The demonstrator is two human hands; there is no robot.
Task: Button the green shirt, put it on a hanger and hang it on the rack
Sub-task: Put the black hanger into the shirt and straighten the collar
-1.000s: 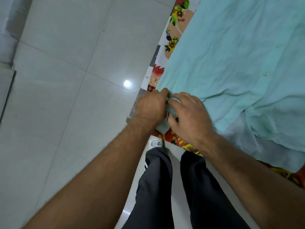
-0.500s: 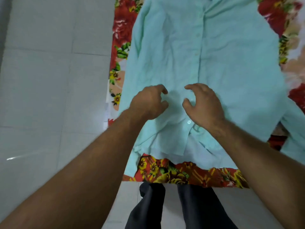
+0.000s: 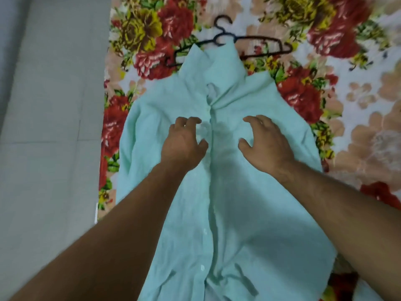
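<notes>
The green shirt (image 3: pixel 249 192) lies flat, front up, on a flowered bedspread, collar pointing away from me. Its button placket runs down the middle and looks closed along most of its length; the collar gapes at the neck. A black plastic hanger (image 3: pixel 258 40) lies on the bedspread just past the collar, its middle part under the collar. My left hand (image 3: pixel 184 142) hovers over the chest left of the placket, fingers curled and apart, holding nothing. My right hand (image 3: pixel 262 140) is over the chest right of the placket, fingers spread, empty. No rack is in view.
The flowered bedspread (image 3: pixel 347 94) in red, yellow and peach covers the bed under and around the shirt. The bed's left edge runs down the frame, with pale tiled floor (image 3: pixel 47 127) beyond it.
Both hands let go of the shirt's bottom hem and travelled up along the placket to the chest. My view rose from the hem to the collar, bringing the hanger into sight.
</notes>
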